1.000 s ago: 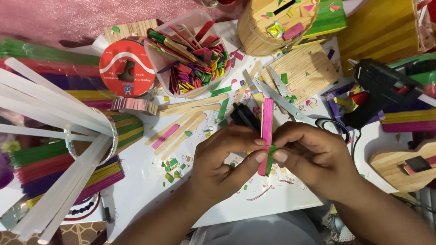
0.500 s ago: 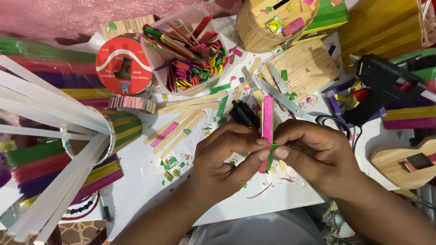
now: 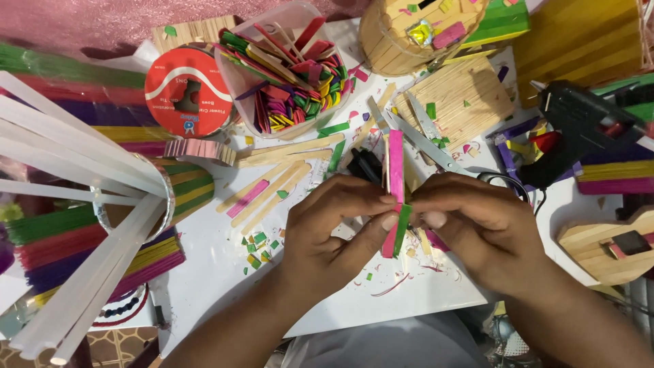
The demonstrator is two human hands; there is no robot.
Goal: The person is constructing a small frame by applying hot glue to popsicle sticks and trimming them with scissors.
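My left hand point(image 3: 334, 232) and my right hand point(image 3: 470, 228) meet over the white table point(image 3: 225, 272), fingertips pinched together. Between them they hold a pink craft stick point(image 3: 396, 167) that points away from me, with a green stick point(image 3: 401, 232) pressed against its near end. Both thumbs and forefingers grip the spot where the two sticks overlap. Just beyond the hands lie open scissors point(image 3: 422, 140) and a small black object point(image 3: 366, 165).
A clear tub of coloured stick pieces point(image 3: 293, 75) and a red round tin point(image 3: 187, 92) stand at the back. Plain sticks point(image 3: 272, 184) lie left of the hands. A black glue gun point(image 3: 579, 123) rests at right. White glue rods in a cup point(image 3: 82, 197) stand at left.
The hands and sticks stay almost in place; the fingers shift slightly on the overlap of the pink and green sticks.
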